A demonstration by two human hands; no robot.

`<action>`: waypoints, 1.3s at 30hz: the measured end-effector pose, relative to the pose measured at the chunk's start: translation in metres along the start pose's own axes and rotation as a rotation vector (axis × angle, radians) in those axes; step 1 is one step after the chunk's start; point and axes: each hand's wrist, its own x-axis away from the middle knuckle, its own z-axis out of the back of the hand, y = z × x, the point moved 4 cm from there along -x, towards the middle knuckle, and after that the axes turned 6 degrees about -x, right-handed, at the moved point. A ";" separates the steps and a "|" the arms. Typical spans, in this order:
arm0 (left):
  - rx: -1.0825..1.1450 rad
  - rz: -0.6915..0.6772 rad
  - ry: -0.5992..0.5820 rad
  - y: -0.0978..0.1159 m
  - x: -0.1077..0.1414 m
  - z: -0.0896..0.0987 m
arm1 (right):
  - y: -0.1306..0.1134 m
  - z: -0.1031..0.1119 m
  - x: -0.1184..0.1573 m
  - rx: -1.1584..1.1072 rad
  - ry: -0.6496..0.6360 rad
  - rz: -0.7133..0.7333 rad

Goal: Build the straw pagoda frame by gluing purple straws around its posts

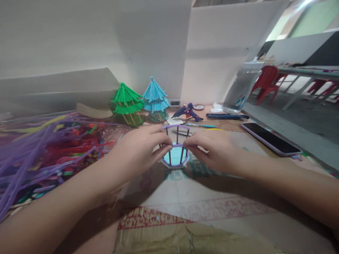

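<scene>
Between my hands stands a small pavilion-like craft frame (182, 155), with thin dark posts, a purple rim at top and bottom, and a light blue floor. My left hand (144, 144) is closed in a pinch at the left of its upper purple rim. On the opposite side, the fingertips of my right hand (212, 148) pinch the rim near a front post. Parts of the left and right posts are hidden behind my fingers. The frame is upright on the cardboard (159, 197) covering the table.
A green roofed model (127, 100) and a blue one (155, 95) stand behind. Nearby lie a glue gun (187, 112), pens (202, 125) and a dark stapler-like tool (227, 116). A bottle (241, 88) and phone (270, 138) are right; tangled pipe cleaners (34, 151) fill the left.
</scene>
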 end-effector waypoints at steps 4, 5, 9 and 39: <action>-0.007 -0.006 0.002 0.000 0.000 0.000 | -0.006 0.000 -0.003 0.034 0.018 0.009; -0.009 -0.010 0.001 0.000 0.000 -0.001 | -0.006 0.000 -0.003 0.039 0.022 0.002; -0.015 -0.015 0.001 -0.001 0.000 -0.001 | -0.009 0.000 -0.005 0.073 0.022 -0.014; 0.032 0.062 -0.103 -0.005 0.001 0.006 | -0.004 0.000 -0.001 -0.024 0.041 -0.064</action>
